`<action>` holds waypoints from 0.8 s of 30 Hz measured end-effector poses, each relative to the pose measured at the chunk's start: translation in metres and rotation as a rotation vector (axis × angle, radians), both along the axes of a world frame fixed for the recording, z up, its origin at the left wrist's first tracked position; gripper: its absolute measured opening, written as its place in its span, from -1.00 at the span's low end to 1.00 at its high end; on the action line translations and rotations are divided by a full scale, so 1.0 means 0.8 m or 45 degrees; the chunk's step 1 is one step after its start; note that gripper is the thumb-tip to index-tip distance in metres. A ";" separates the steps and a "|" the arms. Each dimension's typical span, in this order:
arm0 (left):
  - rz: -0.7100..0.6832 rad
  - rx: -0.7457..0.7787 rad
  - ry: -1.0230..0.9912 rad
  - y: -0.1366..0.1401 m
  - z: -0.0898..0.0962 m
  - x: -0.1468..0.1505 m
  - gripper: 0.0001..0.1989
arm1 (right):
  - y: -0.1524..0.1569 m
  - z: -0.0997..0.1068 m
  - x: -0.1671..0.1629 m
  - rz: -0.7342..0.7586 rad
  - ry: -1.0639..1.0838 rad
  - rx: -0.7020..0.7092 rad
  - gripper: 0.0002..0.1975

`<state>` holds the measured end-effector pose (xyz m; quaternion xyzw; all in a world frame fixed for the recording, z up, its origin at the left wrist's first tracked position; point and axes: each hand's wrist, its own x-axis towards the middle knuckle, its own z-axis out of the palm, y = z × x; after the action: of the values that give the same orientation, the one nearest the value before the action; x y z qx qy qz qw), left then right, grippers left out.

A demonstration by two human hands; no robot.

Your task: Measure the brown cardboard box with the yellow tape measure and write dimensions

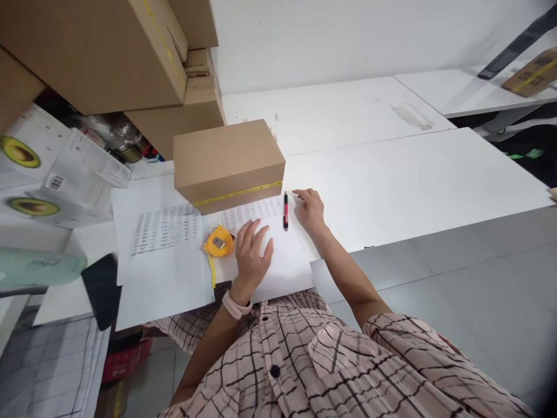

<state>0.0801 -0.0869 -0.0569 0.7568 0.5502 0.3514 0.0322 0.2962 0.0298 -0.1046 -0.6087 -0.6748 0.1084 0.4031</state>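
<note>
My left hand point(252, 255) rests on a printed sheet point(278, 261), its fingers apart and nothing in it. Just left of it lies a yellow tape measure point(219, 241) with a short end of its blade sticking out toward me. My right hand point(310, 209) is on the white table, fingers loosely bent and apart, with no object in it. Between the hands, nearer the right one, a red and black pen point(286, 211) lies on the sheet. Beyond both hands a closed cardboard box point(230, 165) with a yellow strip along its side covers the sheet's far part.
Another printed sheet point(161, 284) lies at the left, beside a dark phone-like object point(101, 290) and a pale green bottle point(41, 268). Large cartons point(108, 52) are stacked at the back left, above avocado-printed boxes point(52, 168). The white table point(391, 180) stretches right, against a wall.
</note>
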 end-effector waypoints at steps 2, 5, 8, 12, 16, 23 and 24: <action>0.137 0.063 -0.023 -0.007 0.007 -0.031 -0.72 | 0.001 -0.001 0.001 -0.017 0.069 0.013 -0.45; 0.286 0.058 -0.020 -0.009 0.004 -0.075 -0.63 | 0.003 -0.001 0.003 -0.046 0.133 0.020 -0.53; 0.361 -0.035 -0.072 -0.007 -0.013 -0.102 -0.41 | 0.007 -0.002 0.004 -0.077 0.228 -0.010 -0.60; 0.385 -0.151 -0.152 -0.002 -0.034 -0.110 -0.31 | 0.013 -0.004 0.007 -0.105 0.419 -0.083 -0.66; 0.359 -0.144 -0.138 0.000 -0.039 -0.110 -0.32 | 0.017 -0.007 0.007 -0.126 0.543 -0.123 -0.69; 0.349 -0.130 -0.137 0.000 -0.040 -0.110 -0.35 | 0.020 -0.004 0.005 -0.153 0.603 -0.149 -0.68; 0.346 -0.129 -0.148 0.001 -0.041 -0.110 -0.35 | 0.020 -0.003 0.005 -0.159 0.613 -0.155 -0.68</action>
<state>-0.0076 -0.0865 -0.0894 0.6511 0.6617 0.3677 0.0542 0.3003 0.0458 -0.1069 -0.6291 -0.5126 0.2654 0.5206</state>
